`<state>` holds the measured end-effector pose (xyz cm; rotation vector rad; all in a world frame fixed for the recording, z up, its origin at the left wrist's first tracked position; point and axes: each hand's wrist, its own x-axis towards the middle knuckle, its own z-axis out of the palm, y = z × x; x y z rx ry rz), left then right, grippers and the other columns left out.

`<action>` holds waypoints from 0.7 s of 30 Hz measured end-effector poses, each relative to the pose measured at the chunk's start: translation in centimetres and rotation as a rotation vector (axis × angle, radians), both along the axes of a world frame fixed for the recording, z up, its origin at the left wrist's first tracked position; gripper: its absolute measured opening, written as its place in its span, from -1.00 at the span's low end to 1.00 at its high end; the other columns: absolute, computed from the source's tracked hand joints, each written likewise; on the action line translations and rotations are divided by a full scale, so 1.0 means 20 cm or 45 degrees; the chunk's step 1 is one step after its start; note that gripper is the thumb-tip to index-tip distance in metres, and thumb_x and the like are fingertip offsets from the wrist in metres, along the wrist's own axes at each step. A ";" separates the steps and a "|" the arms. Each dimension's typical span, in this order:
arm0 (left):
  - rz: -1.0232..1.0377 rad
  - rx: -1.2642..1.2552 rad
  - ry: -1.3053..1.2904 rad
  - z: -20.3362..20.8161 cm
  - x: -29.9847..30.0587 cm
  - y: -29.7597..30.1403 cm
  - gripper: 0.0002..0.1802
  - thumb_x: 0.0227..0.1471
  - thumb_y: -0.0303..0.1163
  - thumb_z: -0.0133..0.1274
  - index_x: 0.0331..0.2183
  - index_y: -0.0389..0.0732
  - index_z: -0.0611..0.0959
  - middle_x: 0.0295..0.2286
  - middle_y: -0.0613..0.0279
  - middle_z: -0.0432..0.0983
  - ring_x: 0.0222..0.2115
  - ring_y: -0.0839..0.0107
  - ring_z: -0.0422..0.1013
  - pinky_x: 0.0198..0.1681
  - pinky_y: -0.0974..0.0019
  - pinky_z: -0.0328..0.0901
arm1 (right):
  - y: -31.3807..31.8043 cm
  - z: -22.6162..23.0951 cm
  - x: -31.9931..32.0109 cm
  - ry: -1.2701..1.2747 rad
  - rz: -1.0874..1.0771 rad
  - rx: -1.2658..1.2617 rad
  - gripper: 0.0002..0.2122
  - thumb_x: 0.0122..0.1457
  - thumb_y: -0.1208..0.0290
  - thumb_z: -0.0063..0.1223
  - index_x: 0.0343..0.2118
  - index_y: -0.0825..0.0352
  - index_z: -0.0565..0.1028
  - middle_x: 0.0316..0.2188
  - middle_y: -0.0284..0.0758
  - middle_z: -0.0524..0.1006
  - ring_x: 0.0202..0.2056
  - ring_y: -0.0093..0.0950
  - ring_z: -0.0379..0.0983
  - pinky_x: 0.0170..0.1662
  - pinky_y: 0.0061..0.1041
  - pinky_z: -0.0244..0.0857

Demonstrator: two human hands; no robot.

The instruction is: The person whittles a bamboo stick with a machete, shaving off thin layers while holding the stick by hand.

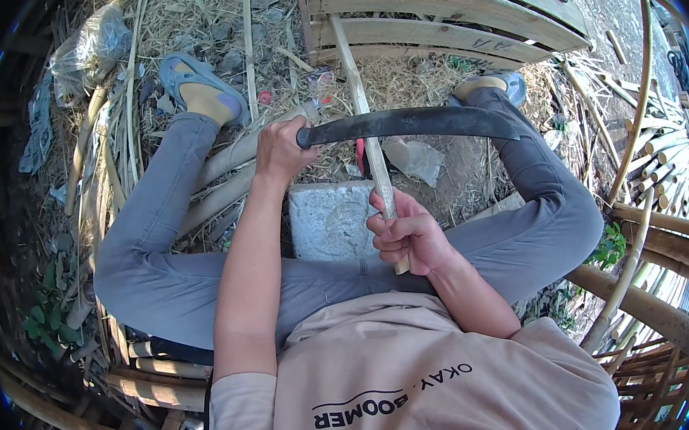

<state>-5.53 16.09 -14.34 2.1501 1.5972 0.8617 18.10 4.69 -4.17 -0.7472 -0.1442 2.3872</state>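
Presently, left hand [283, 149] grasps machete [414, 121] at one end; right hand [406, 232] is clenched around stick [378, 166]. Machete crosses stick; contact cannot be determined.

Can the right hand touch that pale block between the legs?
Probably yes: the right hand looks close to the pale block, and nothing seems to stand between them. But it grips a long strip, so it isn't free.
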 end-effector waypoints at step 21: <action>0.619 0.300 -0.076 0.09 -0.27 0.10 -0.84 -0.22 -0.44 0.17 -0.63 -0.28 0.52 -0.69 -0.09 0.46 -0.58 -0.09 0.47 -0.50 0.03 0.33 | -0.02 -0.01 0.02 0.081 -0.012 -0.064 -0.68 -0.08 0.69 -0.11 -0.25 0.18 0.23 -0.62 -0.52 0.14 -0.71 -0.73 -0.06 -0.70 -0.68 -0.21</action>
